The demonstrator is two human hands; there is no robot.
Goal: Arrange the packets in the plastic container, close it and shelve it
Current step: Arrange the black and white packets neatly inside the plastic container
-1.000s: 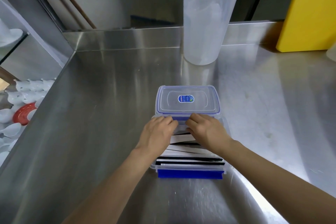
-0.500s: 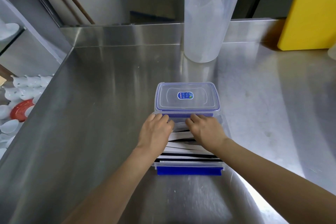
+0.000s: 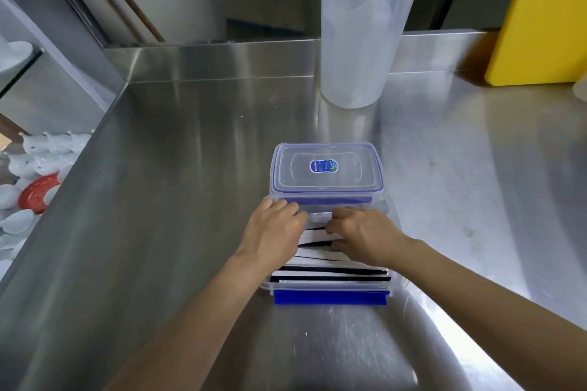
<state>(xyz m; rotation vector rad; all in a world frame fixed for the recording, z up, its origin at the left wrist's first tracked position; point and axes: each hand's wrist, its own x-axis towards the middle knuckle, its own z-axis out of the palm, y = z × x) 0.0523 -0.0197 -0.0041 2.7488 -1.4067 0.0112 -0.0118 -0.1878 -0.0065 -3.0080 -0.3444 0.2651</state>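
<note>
A clear plastic container point(image 3: 330, 287) with a blue front clasp stands on the steel counter, filled with upright black-and-white packets point(image 3: 330, 273). Its clear lid point(image 3: 327, 168), blue-rimmed with a small blue sticker, lies flat just behind it. My left hand point(image 3: 273, 232) rests on the packets at the container's far left. My right hand point(image 3: 362, 232) presses on the packets at the far right, fingertips curled between them. Both hands hide the rear packets.
A tall translucent plastic jug point(image 3: 362, 32) stands behind the lid at the counter's back. A yellow board point(image 3: 540, 16) leans at the back right. White cups and a red dish point(image 3: 38, 192) sit on a lower level beyond the counter's left edge.
The view has tilted slightly. My hands stay on the rear packets, with my right fingers now curled a little nearer and dug between the packets.
</note>
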